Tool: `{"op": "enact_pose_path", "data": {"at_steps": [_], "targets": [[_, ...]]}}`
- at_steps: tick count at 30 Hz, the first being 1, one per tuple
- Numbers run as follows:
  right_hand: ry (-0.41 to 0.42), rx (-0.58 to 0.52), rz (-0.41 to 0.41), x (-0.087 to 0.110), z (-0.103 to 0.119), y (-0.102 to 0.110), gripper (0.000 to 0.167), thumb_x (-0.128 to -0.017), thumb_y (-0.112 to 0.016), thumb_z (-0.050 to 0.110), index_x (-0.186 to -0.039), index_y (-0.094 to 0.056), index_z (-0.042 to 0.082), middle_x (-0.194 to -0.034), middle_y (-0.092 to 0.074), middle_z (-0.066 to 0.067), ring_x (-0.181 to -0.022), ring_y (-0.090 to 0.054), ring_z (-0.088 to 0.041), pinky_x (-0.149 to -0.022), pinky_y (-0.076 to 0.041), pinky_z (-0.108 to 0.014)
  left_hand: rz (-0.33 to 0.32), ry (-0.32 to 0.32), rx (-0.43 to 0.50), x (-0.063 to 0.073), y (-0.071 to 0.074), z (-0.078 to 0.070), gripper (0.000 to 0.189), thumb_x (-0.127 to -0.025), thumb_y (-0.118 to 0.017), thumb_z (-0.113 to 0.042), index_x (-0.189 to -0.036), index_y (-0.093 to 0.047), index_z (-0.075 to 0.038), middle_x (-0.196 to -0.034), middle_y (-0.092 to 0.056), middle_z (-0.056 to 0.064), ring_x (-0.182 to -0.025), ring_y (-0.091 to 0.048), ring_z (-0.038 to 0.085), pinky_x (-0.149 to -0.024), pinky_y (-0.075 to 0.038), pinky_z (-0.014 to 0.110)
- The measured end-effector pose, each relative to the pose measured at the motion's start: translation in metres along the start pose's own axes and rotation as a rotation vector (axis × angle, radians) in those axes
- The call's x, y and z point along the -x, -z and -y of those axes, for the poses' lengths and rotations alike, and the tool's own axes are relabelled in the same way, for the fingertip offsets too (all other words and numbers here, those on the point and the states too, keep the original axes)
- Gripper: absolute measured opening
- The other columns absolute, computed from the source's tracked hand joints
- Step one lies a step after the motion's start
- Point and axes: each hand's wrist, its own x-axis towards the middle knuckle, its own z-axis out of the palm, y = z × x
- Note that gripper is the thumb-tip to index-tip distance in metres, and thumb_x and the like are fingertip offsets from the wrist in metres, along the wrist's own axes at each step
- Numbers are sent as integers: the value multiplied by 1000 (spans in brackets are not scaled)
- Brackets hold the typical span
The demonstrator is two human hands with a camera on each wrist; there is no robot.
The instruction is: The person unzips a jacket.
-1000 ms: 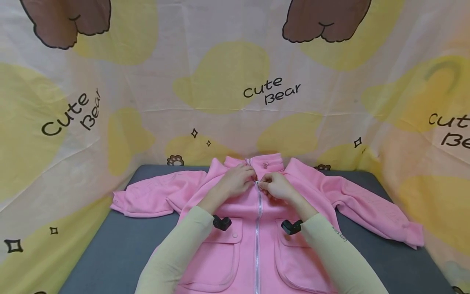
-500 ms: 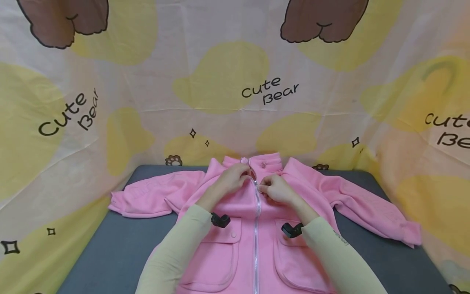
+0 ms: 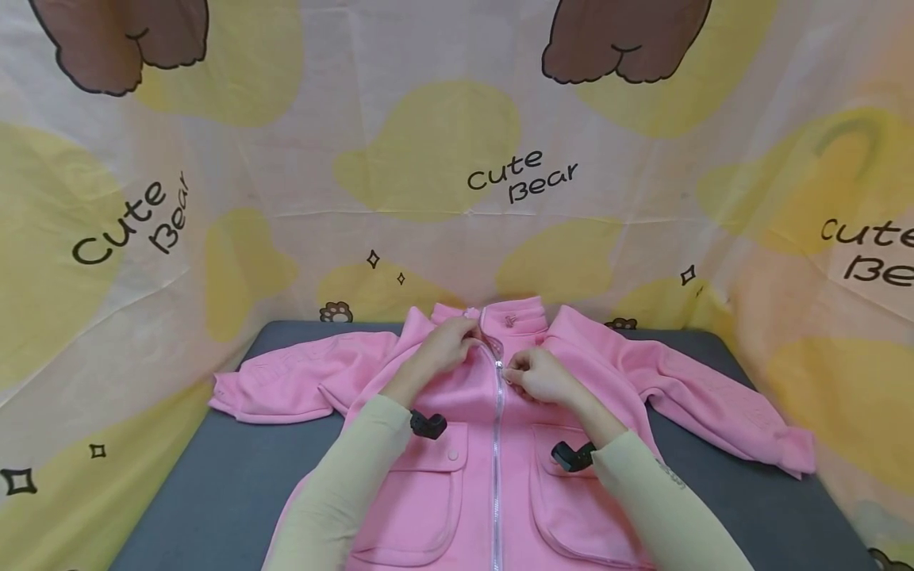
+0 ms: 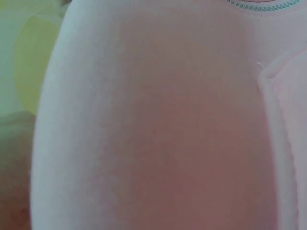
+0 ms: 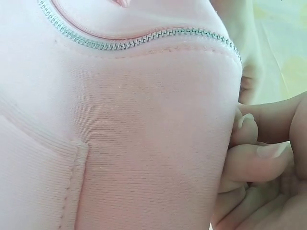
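Jacket point(image 3: 460, 400), pink: spread front up on grey bench point(image 3: 193, 492), collar at the far end, sleeves out left and right. Zip point(image 3: 496, 468), metal: joined down the middle, parted at the collar. Left hand point(image 3: 448, 343): fingers gripping the left front edge by the collar. Right hand point(image 3: 544, 375): fingers pinching the zip's pull, mostly hidden.

Grey tabletop point(image 3: 207, 476) — patterned cloth point(image 3: 343, 95) behind: "Cute Bear" lettering point(image 3: 524, 176), yellow patches point(image 3: 428, 151).
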Motion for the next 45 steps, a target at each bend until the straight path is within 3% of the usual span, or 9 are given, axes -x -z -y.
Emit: {"op": "enact_pose_path", "data": {"at_steps": [10,14,17,21,29,32,36,41,45], "targets": [[62,77,34,14,1,2,28,-100,-63,15,-73,-64,8,-60,-54,3,-51,-47,-11,-52,-41,-26,-13,94,-26,-2,-3,8,7,-100,-66,-16,-95,-63,-13,-87,-62,0,-85,-60,17,-83,-50,33],[49,43,44,18,2,1,27,-100,-63,14,-74,-63,6,-61,-53,1,-50,-45,-10,-49,-38,-25,-7,92,-18,1,-2,5,6,-99,-67,-16,-95,-64,-13,-89,-63,0,-84,-59,18,-80,-50,33],[33,21,34,19,3,0,27,-100,-63,15,-75,-62,6,-61,-54,0,-49,-44,-11,-48,-37,-25,0,83,-9,5,0,-1,4,-100,-65,-15,-101,-68,-12,-98,-66,2,-92,-62,19,-86,-51,35],[28,14,12,18,4,-1,27,-100,-62,14,-74,-61,7,-61,-54,0,-49,-45,-12,-48,-38,-26,23,37,5,11,3,-12,15,-101,-63,-14,-112,-70,-9,-108,-68,6,-100,-63,23,-93,-50,40],[27,4,-1,17,3,-2,26,-100,-61,14,-75,-61,8,-61,-55,0,-47,-44,-12,-45,-37,-26,89,-32,92,25,7,-27,19,-101,-64,-21,-115,-72,-10,-108,-69,2,-89,-60,16,-80,-50,34],[27,-20,7,17,4,-2,26,-101,-61,14,-76,-61,7,-62,-55,-1,-47,-44,-12,-45,-36,-26,122,-50,132,29,6,-29,20,-101,-64,-20,-117,-72,-13,-114,-69,1,-94,-60,16,-84,-50,34],[30,-56,15,18,4,-2,26,-101,-61,12,-77,-61,5,-63,-55,-2,-48,-43,-12,-45,-36,-26,183,-125,136,30,-1,-28,24,-102,-61,-15,-124,-71,-12,-124,-68,2,-111,-63,18,-98,-49,35],[50,-72,27,19,3,-3,26,-101,-61,12,-77,-62,3,-63,-55,-2,-47,-43,-11,-45,-37,-24,215,-192,162,31,-9,-28,25,-101,-56,-6,-122,-69,-5,-120,-70,7,-116,-63,20,-103,-48,36],[56,-94,36,18,2,-4,25,-102,-60,11,-78,-62,3,-63,-54,-2,-48,-43,-11,-45,-37,-24,217,-162,183,33,-12,-27,21,-101,-57,-8,-117,-70,-8,-112,-70,3,-105,-64,17,-96,-50,34]]}}
